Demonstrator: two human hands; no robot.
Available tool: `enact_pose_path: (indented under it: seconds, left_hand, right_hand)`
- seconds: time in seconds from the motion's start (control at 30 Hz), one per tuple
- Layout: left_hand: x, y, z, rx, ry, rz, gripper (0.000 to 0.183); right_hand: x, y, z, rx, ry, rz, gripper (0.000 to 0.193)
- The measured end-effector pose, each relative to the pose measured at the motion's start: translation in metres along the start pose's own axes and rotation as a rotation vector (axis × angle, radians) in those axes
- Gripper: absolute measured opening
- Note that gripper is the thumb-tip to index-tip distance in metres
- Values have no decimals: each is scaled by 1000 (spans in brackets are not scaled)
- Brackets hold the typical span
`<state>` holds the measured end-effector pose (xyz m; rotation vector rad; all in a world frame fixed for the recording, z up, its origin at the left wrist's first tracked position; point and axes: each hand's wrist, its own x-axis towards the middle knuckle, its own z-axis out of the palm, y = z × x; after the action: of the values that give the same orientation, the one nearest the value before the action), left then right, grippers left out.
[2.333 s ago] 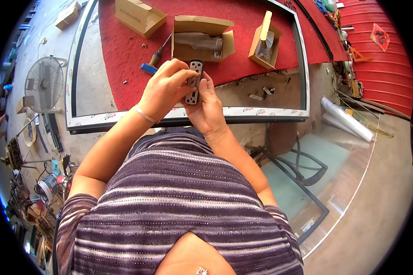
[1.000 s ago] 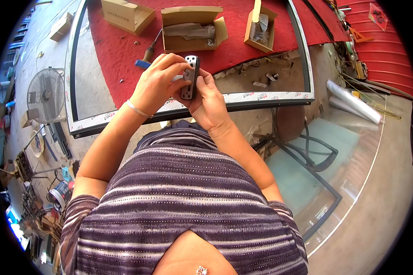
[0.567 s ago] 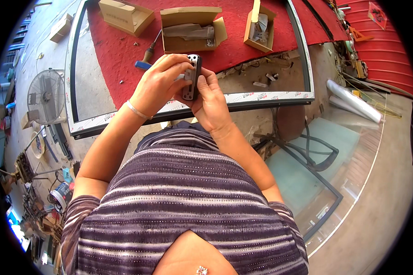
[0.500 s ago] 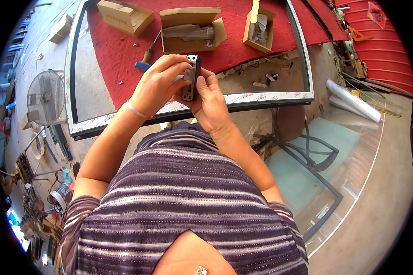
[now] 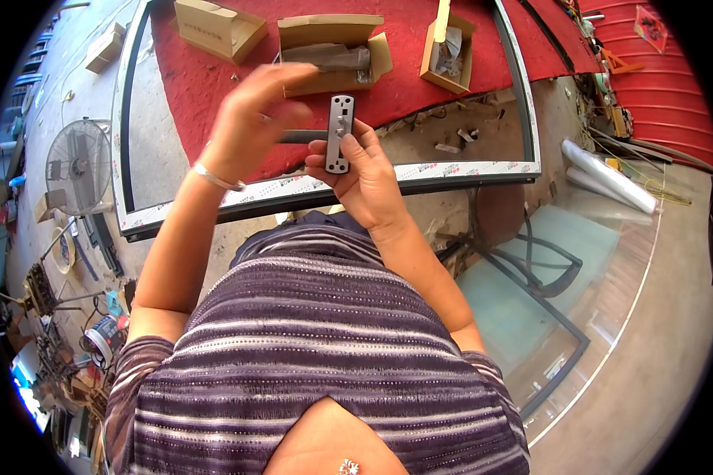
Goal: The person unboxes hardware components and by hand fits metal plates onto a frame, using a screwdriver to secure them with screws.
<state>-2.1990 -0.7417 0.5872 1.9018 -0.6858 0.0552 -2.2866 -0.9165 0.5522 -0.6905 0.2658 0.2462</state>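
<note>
My right hand (image 5: 366, 178) grips a door or window handle (image 5: 340, 131) by its long grey plate. The plate stands nearly upright, its face with screw holes and short posts showing. A dark lever part sticks out to the left from behind it. Left of the plate, apart from it, my left hand (image 5: 249, 127) is blurred by motion, its fingers stretched and spread with nothing seen in them. Beyond the hands, an opened cardboard box (image 5: 325, 85) holds a wrapped grey item (image 5: 325, 58).
A white-edged frame (image 5: 451, 169) lies before me over red cloth (image 5: 194, 103). Two more cardboard boxes (image 5: 210, 36) (image 5: 445, 77) sit on it. A standing fan (image 5: 78, 165) is at the left; glass panes (image 5: 507, 317) and plastic-wrapped rolls (image 5: 610, 178) are at the right.
My left hand has let go of the handle and moved up and left. The handle's plate has turned to face me in my right hand. The screwdriver is now hidden behind my left hand.
</note>
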Motion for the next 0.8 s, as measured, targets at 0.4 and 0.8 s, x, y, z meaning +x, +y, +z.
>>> enact_pose_path:
  seconds: [0.4,0.8]
  left_hand:
    - [-32,-20,-16,315,-328,-135,35]
    - [-48,-34,-8,375,-268,-56,35]
  right_hand:
    - [2,-9,-19,230,-158,71,34]
    - [-1,4,-11,126,-101,62,40]
